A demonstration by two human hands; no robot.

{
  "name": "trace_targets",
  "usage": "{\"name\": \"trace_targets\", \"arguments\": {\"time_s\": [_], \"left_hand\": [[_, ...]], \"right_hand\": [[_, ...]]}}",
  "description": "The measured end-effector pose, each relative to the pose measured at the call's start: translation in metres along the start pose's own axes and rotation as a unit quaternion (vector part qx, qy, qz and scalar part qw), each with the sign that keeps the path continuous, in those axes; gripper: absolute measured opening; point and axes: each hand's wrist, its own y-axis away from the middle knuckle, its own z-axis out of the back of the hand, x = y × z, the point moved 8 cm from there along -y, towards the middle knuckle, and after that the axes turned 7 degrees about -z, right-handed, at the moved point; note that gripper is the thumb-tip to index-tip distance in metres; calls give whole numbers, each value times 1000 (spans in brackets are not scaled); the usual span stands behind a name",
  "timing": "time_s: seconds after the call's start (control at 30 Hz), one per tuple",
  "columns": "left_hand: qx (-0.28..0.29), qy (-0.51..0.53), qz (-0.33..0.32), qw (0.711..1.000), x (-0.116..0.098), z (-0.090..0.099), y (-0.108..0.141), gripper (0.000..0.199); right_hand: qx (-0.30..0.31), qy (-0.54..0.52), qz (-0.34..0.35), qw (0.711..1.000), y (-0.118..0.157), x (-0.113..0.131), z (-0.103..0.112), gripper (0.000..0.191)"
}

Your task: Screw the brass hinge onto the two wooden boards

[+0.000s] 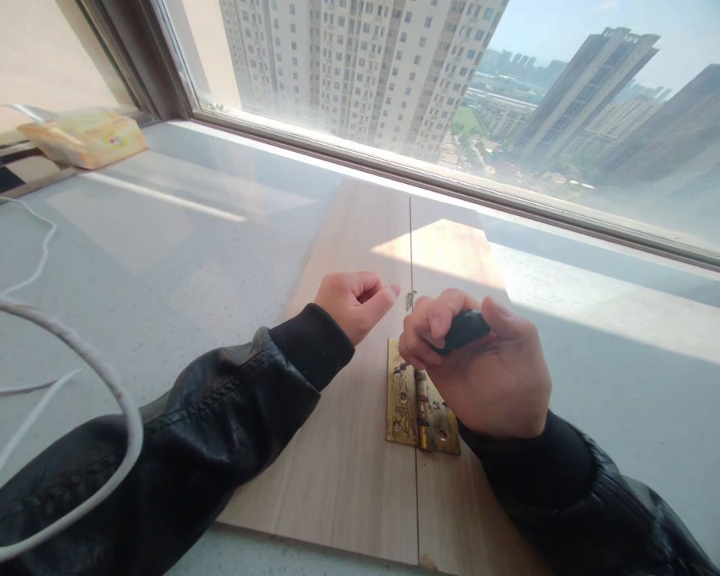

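Fingers (417, 328) of the right hand (498, 380) are wrapped around one black, rounded, smooth item (465, 330); the rest of it is hidden by the grip. Fingers of the left hand (346, 304) are clenched, thumb forward; whether a small piece is pinched there cannot be told.

Containers: one yellow-orange, soft-looking packet (96, 140) at the far left, near the window frame (162, 76); its contents cannot be made out.

Count: one brass-coloured, rectangular metal hinge (421, 408), spread flat across the seam, beneath and partly covered by the right hand. Two pale, wood-grained boards, left (342, 456) and right (456, 508), lie side by side on the pale speckled desk (228, 264). Several small silvery metal screws (410, 299) lie at the seam between the hands, beyond the hinge; exact number not legible. One thick white cable (135, 436) loops before the left sleeve (234, 416).
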Motion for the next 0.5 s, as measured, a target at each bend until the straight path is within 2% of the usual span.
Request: {"name": "trace_targets", "arguments": {"time_s": [0.27, 0.5], "left_hand": [[5, 0, -3, 1000, -1, -1, 1, 39], [10, -3, -5, 1000, 0, -2, -1, 39]], "right_hand": [[11, 3, 1, 1000, 3, 0, -2, 32], [-9, -29, -18, 999, 4, -5, -2, 37]]}}
